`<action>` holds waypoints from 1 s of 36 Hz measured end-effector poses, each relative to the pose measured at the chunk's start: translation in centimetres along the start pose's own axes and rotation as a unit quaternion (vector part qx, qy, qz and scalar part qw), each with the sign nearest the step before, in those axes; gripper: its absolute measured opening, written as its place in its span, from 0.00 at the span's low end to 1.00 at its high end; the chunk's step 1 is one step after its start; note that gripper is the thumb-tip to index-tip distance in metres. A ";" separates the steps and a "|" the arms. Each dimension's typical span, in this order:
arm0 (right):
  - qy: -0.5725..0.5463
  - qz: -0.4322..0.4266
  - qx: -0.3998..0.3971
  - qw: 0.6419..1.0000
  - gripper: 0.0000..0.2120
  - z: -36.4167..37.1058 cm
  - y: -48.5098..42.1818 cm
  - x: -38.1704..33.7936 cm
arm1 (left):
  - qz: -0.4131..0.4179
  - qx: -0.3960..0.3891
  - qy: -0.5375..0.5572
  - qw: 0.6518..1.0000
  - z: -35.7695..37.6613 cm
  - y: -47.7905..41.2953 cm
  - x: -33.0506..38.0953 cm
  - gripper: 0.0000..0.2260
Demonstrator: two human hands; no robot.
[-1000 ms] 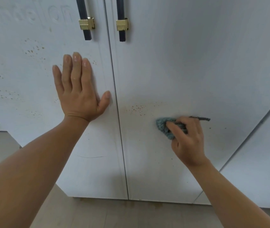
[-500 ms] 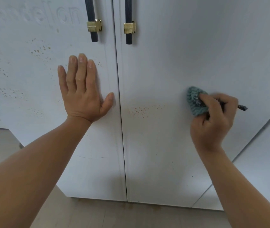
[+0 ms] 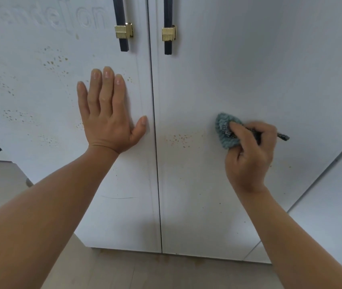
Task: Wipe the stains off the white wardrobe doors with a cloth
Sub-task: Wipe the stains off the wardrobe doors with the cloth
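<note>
Two white wardrobe doors fill the view: the left door [image 3: 41,142] and the right door [image 3: 239,69]. My left hand [image 3: 108,113] presses flat on the left door, fingers straight, thumb near the gap. My right hand [image 3: 249,151] grips a bunched teal cloth [image 3: 225,132] against the right door. Brown stain specks [image 3: 179,139] sit on the right door just left of the cloth. More specks [image 3: 54,61] dot the left door above and left of my left hand.
Two dark handles with gold collars, the left handle [image 3: 122,32] and the right handle [image 3: 168,32], hang beside the door gap. A further white panel [image 3: 336,201] stands at the right. Pale wood floor [image 3: 145,272] runs below the doors.
My right hand with the cloth swept up and to the right across the right door, then came back down and left toward the specks. My left hand stayed pressed in place.
</note>
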State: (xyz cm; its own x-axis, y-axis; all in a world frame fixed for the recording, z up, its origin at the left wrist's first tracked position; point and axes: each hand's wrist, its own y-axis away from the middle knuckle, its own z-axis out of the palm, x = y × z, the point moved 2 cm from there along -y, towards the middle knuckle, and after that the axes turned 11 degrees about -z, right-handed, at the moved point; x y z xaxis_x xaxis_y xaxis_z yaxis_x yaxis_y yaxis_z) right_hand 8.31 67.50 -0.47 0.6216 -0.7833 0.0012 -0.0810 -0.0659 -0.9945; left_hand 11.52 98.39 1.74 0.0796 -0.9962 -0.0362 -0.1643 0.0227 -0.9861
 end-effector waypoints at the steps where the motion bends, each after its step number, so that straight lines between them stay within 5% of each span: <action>1: 0.004 -0.023 -0.017 1.000 0.13 0.1 0.4 -0.3 | 0.000 0.000 0.001 1.000 0.0 0.0 0.0 0.38; 6: 0.004 -0.153 -0.134 0.979 0.09 0.1 4.0 0.0 | 0.000 -0.003 0.003 1.000 0.0 0.0 0.0 0.38; 14: -0.010 0.055 0.060 0.997 0.17 0.3 0.6 0.0 | 0.002 0.005 0.003 1.000 0.1 0.0 0.0 0.38; 21: -0.042 -0.104 -0.111 0.987 0.12 1.5 3.9 -1.8 | 0.003 0.006 0.001 1.000 0.1 0.0 0.0 0.38; 29: -0.020 0.127 0.088 0.988 0.19 1.1 1.3 -1.4 | 0.004 0.010 -0.003 1.000 0.2 0.1 0.1 0.38; 36: -0.065 -0.064 -0.102 0.991 0.15 2.6 3.8 -3.9 | 0.002 0.004 -0.003 1.000 0.2 0.1 0.0 0.38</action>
State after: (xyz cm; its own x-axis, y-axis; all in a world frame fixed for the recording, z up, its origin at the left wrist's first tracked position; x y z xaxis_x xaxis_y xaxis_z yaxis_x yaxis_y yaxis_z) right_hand 7.60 71.88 -4.54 0.7314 -0.6747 0.0989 -0.1427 -0.2933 -0.9453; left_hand 11.67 98.42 1.60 0.0839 -0.9956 -0.0413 -0.1563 0.0278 -0.9873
